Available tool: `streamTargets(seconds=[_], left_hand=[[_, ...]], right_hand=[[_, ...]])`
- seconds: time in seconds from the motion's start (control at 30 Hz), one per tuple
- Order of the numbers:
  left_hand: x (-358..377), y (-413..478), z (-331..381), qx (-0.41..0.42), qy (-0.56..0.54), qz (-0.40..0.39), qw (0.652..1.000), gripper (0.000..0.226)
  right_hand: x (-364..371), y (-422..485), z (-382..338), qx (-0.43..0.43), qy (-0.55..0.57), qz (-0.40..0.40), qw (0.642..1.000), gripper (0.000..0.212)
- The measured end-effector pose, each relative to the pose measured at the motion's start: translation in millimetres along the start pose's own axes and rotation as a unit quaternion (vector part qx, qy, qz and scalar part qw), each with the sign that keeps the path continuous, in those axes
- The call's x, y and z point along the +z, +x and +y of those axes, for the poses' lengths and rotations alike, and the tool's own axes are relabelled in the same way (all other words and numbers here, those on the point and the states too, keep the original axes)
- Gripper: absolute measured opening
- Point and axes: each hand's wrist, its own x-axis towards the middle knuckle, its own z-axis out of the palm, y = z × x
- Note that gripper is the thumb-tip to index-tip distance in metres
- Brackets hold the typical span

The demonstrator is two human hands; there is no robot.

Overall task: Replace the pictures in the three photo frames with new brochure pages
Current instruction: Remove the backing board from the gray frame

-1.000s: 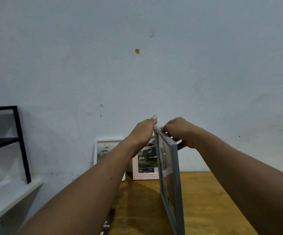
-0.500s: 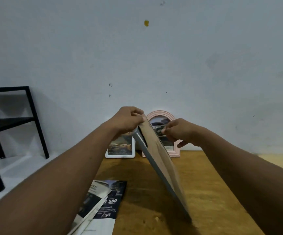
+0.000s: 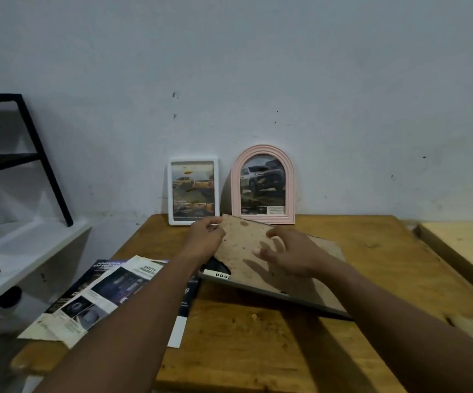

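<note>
- A grey photo frame (image 3: 275, 301) was laid face down and slightly tilted on the wooden table (image 3: 244, 350), its brown backing board (image 3: 246, 248) turned upward.
- The board's far left corner was pinched by the left hand (image 3: 205, 236).
- The right hand (image 3: 289, 253) was held over the board with fingers spread and relaxed; contact could not be told.
- A dark printed page (image 3: 217, 269) was seen under the board's near left corner.
- Loose brochure pages (image 3: 107, 290) were spread to the left.
- A white frame (image 3: 193, 221) and a pink arched frame (image 3: 263, 219) were stood against the wall behind.
</note>
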Motion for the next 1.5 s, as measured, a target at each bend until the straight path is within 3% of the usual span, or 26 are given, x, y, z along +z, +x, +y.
streamTargets(seconds=[0.17, 0.33, 0.53, 0.93, 1.1, 1.27, 1.5], left_hand=[[25, 5, -13, -0.029, -0.051, -0.015, 0.998, 0.025], [42, 8, -22, -0.035, -0.040, -0.017, 0.998, 0.028], [58, -9, -38, -0.051, -0.060, -0.066, 0.995, 0.056], [71, 14, -41, 0.006, -0.052, -0.040, 0.998, 0.054], [77, 31, -53, 0.011, -0.082, -0.035, 0.996, 0.087], [81, 52, -59, -0.015, -0.144, -0.042, 0.989, 0.071], [72, 54, -54, -0.029, -0.178, -0.033, 0.983, 0.112]], right_hand=[[35, -3, -8, 0.001, -0.078, -0.042, 0.996, 0.105], [51, -4, 0, 0.009, -0.146, -0.028, 0.989, 0.114], [63, -2, 16, 0.021, -0.176, -0.016, 0.984, 0.109], [57, 37, 33, -0.020, -0.196, 0.021, 0.980, 0.089], [47, 50, 33, -0.054, -0.233, 0.013, 0.971, 0.086], [35, 63, 32, -0.070, -0.271, 0.017, 0.960, 0.085], [28, 66, 30, -0.085, -0.258, 0.040, 0.962, 0.079]])
